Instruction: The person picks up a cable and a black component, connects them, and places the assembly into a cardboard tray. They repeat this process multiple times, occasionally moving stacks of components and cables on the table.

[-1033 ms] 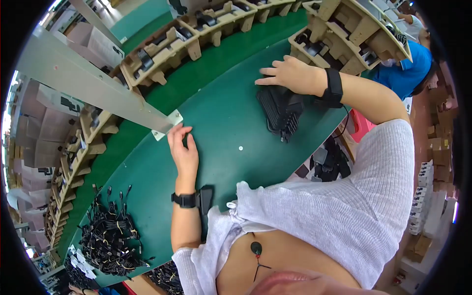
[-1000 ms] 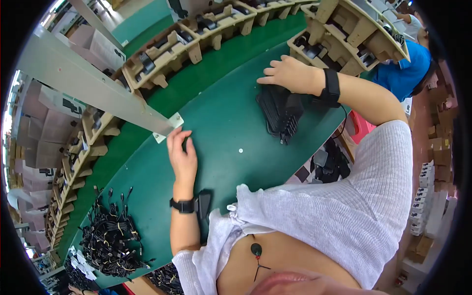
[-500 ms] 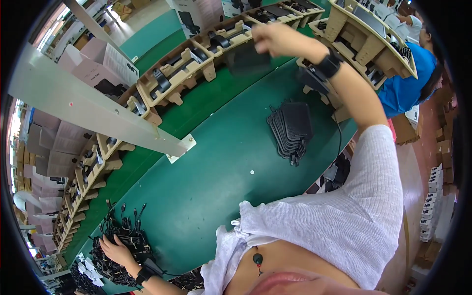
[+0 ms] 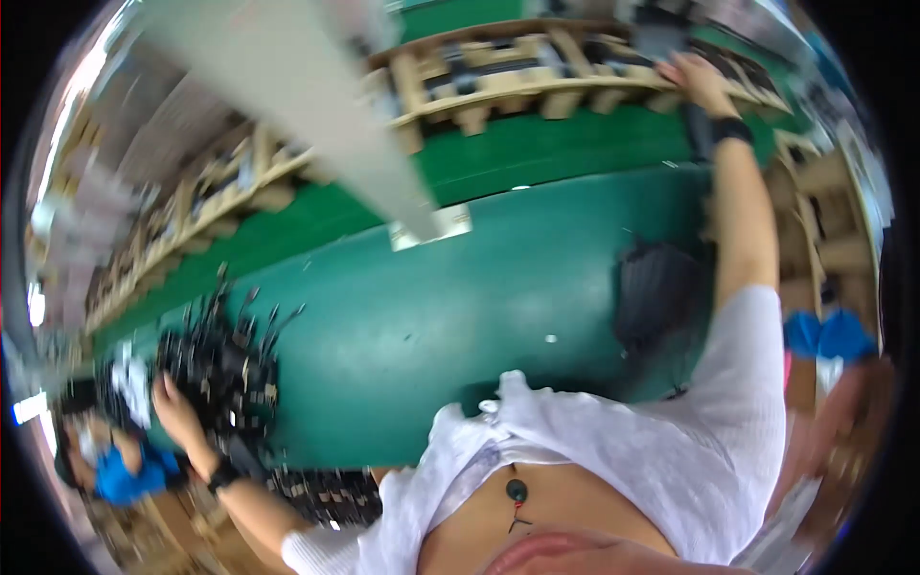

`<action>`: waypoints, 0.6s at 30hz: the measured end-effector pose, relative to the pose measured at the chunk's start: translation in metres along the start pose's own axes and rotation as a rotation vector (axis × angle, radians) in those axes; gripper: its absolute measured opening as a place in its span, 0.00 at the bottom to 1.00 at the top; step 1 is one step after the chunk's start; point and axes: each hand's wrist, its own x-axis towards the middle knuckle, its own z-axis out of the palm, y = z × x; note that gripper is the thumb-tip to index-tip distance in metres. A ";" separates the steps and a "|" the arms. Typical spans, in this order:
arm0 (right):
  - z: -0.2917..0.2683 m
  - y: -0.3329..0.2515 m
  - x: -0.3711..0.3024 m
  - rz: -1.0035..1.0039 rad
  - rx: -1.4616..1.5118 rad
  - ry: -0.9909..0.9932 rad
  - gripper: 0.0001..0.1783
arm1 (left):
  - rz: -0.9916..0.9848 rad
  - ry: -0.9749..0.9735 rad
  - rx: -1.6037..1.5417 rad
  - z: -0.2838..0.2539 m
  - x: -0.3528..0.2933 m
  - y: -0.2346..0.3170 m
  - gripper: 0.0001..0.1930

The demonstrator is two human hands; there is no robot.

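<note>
My right hand [image 4: 698, 84] is stretched out to the far right, over the row of moulded cardboard trays [image 4: 479, 96]. Its fingers are closed on the edge of a dark flat panel [image 4: 661, 38], which is blurred by motion. On the green table below lies a fanned stack of similar dark flat panels [image 4: 656, 297]. At the left, my left hand [image 4: 179, 417] is beside a heap of bundled black cables [image 4: 225, 369], its fingers stretched out and a little blurred. Whether it touches the cables cannot be told.
A pale metal post [image 4: 355, 144] stands on the table [image 4: 470, 316], bolted through a white base plate [image 4: 455, 222]. More cardboard trays [image 4: 834, 220] are at the right. A person in blue [image 4: 129, 470] is at the lower left, and blue clothing [image 4: 829, 333] shows at the right.
The whole view has swung round. My right hand has carried the dark panel from above the green strip to over the trays farther right. My left hand has shifted to the heap's left edge.
</note>
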 end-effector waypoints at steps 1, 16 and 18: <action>0.016 -0.008 0.008 -0.090 0.071 -0.021 0.23 | -0.016 0.011 -0.022 -0.004 0.000 -0.021 0.21; 0.127 0.103 -0.003 0.388 0.403 -0.031 0.24 | -0.038 -0.195 0.245 0.020 -0.008 -0.072 0.22; 0.108 0.059 -0.001 0.510 0.073 -0.012 0.24 | -0.038 -0.312 0.218 0.029 -0.005 -0.076 0.21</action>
